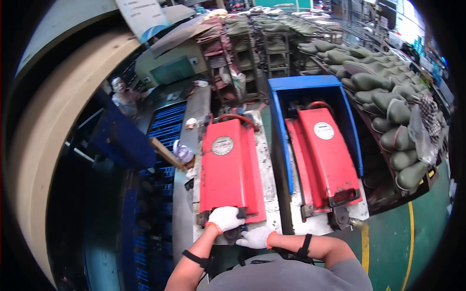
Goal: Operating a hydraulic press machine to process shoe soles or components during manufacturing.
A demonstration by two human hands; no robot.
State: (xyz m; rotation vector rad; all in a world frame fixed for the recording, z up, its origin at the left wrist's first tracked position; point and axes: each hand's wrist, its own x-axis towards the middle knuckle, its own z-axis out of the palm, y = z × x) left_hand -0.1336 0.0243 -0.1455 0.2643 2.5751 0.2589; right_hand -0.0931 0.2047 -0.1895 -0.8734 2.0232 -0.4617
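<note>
Two red machine covers lie side by side before me. My left hand (225, 219), in a white knitted glove, is closed over the black handle (241, 213) at the near end of the left red cover (228, 167). Just below and to the right, my right hand (255, 238), gloved alike, reaches in at the machine's front edge. Its fingers are drawn together by a dark round part (232, 234); what they hold, if anything, is hidden. The cover sits lowered on a stained pale base (272, 213).
The right red cover (323, 155) stands inside a blue frame (306, 82). Green shoe-shaped pieces (388, 102) crowd a rack at right. At left are a blue slatted conveyor (165, 128), a wooden bar (165, 153), a white-lilac bottle (183, 151) and another person (126, 99).
</note>
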